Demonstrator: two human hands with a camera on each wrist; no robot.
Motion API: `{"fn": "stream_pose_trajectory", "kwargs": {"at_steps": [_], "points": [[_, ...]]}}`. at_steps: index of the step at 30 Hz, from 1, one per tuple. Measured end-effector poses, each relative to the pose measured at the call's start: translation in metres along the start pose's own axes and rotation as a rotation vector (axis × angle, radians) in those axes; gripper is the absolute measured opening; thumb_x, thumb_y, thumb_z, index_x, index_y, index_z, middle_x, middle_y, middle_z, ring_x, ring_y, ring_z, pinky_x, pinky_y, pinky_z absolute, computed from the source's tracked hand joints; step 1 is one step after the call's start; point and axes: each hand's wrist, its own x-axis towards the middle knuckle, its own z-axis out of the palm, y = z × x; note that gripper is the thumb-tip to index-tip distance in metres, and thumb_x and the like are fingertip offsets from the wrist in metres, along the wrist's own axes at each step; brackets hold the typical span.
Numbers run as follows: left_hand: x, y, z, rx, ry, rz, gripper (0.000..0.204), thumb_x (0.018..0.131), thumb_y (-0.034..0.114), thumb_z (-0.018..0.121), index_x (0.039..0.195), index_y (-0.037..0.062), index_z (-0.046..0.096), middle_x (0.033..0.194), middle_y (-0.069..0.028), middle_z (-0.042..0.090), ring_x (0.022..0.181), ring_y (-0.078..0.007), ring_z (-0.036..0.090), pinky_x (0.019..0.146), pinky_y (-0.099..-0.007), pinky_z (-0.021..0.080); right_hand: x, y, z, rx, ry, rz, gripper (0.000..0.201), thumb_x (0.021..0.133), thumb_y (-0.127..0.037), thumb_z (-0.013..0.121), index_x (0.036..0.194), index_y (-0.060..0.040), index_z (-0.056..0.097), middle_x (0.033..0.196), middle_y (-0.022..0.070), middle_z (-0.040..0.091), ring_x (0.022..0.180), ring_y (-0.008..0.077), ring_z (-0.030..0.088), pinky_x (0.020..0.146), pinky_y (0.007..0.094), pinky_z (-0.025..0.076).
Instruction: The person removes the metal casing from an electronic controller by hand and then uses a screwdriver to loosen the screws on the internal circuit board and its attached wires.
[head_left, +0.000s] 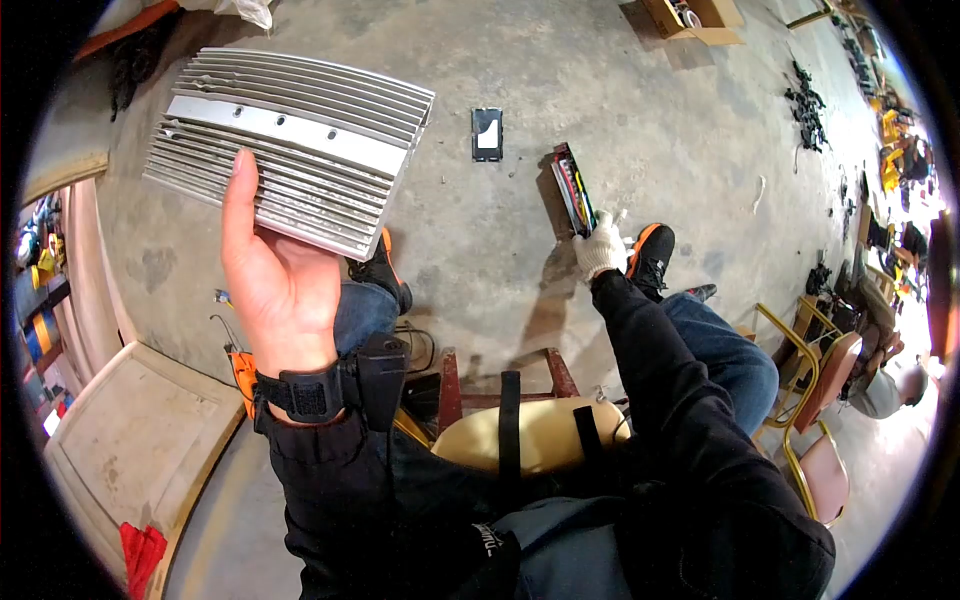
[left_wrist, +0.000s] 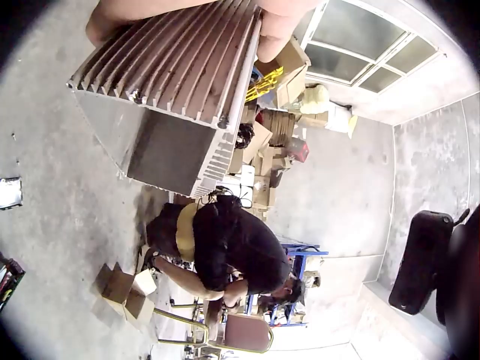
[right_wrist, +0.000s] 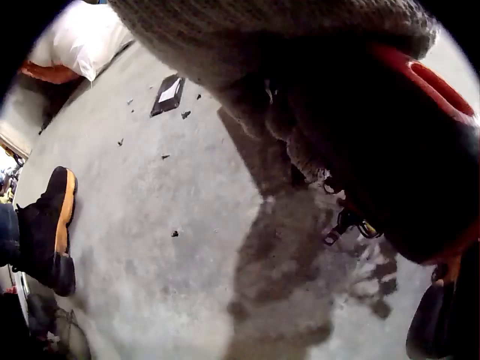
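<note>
A silver finned metal casing is held up at the upper left by my bare left hand. Its thumb lies over the fins, while the other fingers go behind. In the left wrist view, the casing shows an open, hollow end. My right hand, in a whitish knit glove, grips the near end of a narrow dark unit with red edging and coloured wires inside. Close up in the right wrist view, this unit is mostly in shadow, with a slotted red edge beside the glove.
A flat black piece with a white label lies on the concrete floor. Small dark bits are scattered near it. A cardboard box stands at the back. A wooden-edged board is at left, chairs at right. Another person bends over beyond.
</note>
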Motion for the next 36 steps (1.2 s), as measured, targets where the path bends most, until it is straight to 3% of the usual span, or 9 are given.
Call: {"fn": "stream_pose_trajectory", "kwargs": {"at_steps": [3, 13, 17, 19, 23, 24, 29, 31, 36], "points": [[0.001, 0.000, -0.001, 0.004, -0.004, 0.004, 0.039, 0.098, 0.019, 0.070, 0.132, 0.0033, 0.060, 0.130, -0.0076, 0.067, 0.117, -0.0225, 0.064, 0.102, -0.0420, 0.051, -0.006, -0.002, -0.002, -0.074, 0.120, -0.003, 0.057, 0.083, -0.026, 0.073, 0.133, -0.0077, 0.054, 0.111, 0.0288, 0.068, 0.103, 0.0450, 0.068, 0.090, 0.0515, 0.054], [0.003, 0.000, -0.003, 0.023, -0.025, 0.000, 0.038, 0.099, 0.020, 0.069, 0.132, 0.0032, 0.060, 0.129, -0.0079, 0.067, 0.116, -0.0225, 0.064, 0.101, -0.0412, 0.051, 0.025, 0.014, -0.019, 0.054, -0.130, -0.021, 0.038, 0.083, -0.020, 0.064, 0.118, -0.0040, 0.065, 0.103, 0.0291, 0.072, 0.099, 0.0433, 0.070, 0.088, 0.0487, 0.054], [0.003, -0.003, 0.000, 0.058, 0.020, 0.039, 0.038, 0.099, 0.021, 0.069, 0.132, 0.0034, 0.060, 0.128, -0.0077, 0.067, 0.115, -0.0225, 0.064, 0.101, -0.0414, 0.052, 0.048, 0.050, -0.018, 0.538, -0.345, -0.081, 0.030, 0.085, -0.015, 0.067, 0.107, 0.0047, 0.066, 0.090, 0.0165, 0.074, 0.079, 0.0267, 0.072, 0.072, 0.0394, 0.057], [0.003, -0.003, 0.000, 0.057, -0.017, 0.006, 0.038, 0.099, 0.021, 0.069, 0.131, 0.0035, 0.060, 0.127, -0.0075, 0.068, 0.115, -0.0224, 0.064, 0.100, -0.0414, 0.052, 0.036, 0.028, -0.059, 0.715, -0.695, 0.190, 0.023, 0.088, -0.012, 0.065, 0.105, 0.0050, 0.067, 0.086, 0.0092, 0.072, 0.065, 0.0177, 0.067, 0.059, 0.0337, 0.055], [0.005, -0.005, 0.000, 0.069, -0.013, 0.008, 0.038, 0.099, 0.021, 0.070, 0.131, 0.0036, 0.060, 0.128, -0.0074, 0.068, 0.115, -0.0222, 0.064, 0.100, -0.0413, 0.052, 0.016, 0.025, -0.035, 1.233, -0.674, 0.316, 0.025, 0.086, -0.009, 0.067, 0.108, 0.0033, 0.070, 0.084, 0.0072, 0.072, 0.065, 0.0166, 0.062, 0.061, 0.0316, 0.052], [0.005, -0.006, 0.000, 0.066, -0.009, 0.009, 0.038, 0.099, 0.021, 0.070, 0.131, 0.0035, 0.061, 0.128, -0.0073, 0.068, 0.115, -0.0222, 0.064, 0.100, -0.0414, 0.052, 0.021, 0.030, -0.026, 1.126, -0.679, 0.307, 0.024, 0.091, -0.004, 0.060, 0.111, 0.0072, 0.067, 0.093, 0.0120, 0.073, 0.080, 0.0194, 0.068, 0.071, 0.0339, 0.057], [0.004, -0.006, 0.002, 0.074, 0.024, -0.005, 0.037, 0.098, 0.021, 0.070, 0.130, 0.0034, 0.061, 0.128, -0.0073, 0.068, 0.115, -0.0222, 0.064, 0.100, -0.0418, 0.052, 0.040, 0.080, 0.029, 1.187, -0.645, 0.287, 0.023, 0.091, -0.003, 0.061, 0.112, 0.0063, 0.067, 0.097, 0.0130, 0.073, 0.080, 0.0219, 0.069, 0.070, 0.0335, 0.057], [0.005, -0.006, 0.001, 0.065, 0.005, -0.014, 0.037, 0.098, 0.020, 0.070, 0.130, 0.0035, 0.061, 0.129, -0.0072, 0.068, 0.116, -0.0221, 0.064, 0.101, -0.0416, 0.052, 0.025, 0.055, -0.008, 1.111, -0.509, 0.374, 0.014, 0.089, -0.002, 0.063, 0.102, 0.0016, 0.069, 0.075, 0.0065, 0.067, 0.054, 0.0156, 0.058, 0.050, 0.0296, 0.050], [0.006, -0.007, 0.000, 0.081, -0.006, -0.006, 0.036, 0.099, 0.020, 0.070, 0.129, 0.0040, 0.061, 0.129, -0.0070, 0.068, 0.116, -0.0222, 0.065, 0.101, -0.0414, 0.052, 0.038, 0.084, 0.022, 1.162, -0.531, 0.326, 0.013, 0.090, -0.005, 0.061, 0.100, -0.0001, 0.068, 0.082, 0.0041, 0.068, 0.061, 0.0138, 0.061, 0.053, 0.0309, 0.050]]}}
